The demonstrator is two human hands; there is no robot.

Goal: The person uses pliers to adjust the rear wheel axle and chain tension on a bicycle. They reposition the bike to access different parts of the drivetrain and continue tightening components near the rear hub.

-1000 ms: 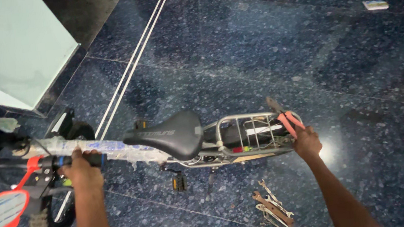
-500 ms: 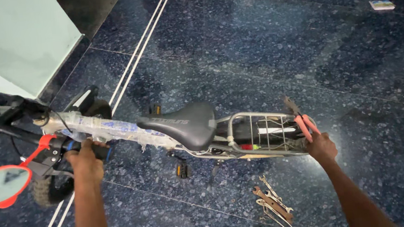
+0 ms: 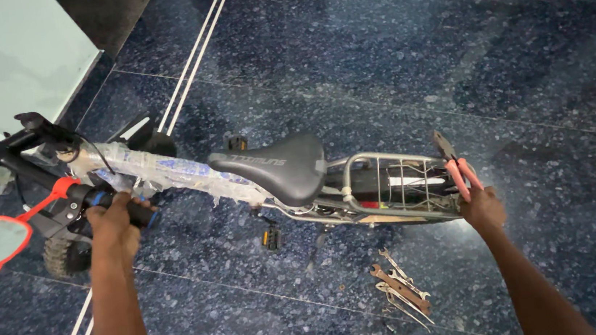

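As held: handlebar grip (image 3: 135,214), red-handled pliers (image 3: 456,167).

Bicycle repair shop, wrenches (image 3: 401,290) on polished floor (image 3: 389,49)

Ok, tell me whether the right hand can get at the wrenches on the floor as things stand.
Probably not right away: the right hand holds red-handled pliers at the rear rack. The wrenches lie uncovered on the floor below it, so the path itself looks free.

The floor (image 3: 389,49) is glossy speckled stone, the saddle (image 3: 276,166) matt black plastic, the rear rack (image 3: 394,180) bare metal, the frame (image 3: 160,170) wrapped in clear film.
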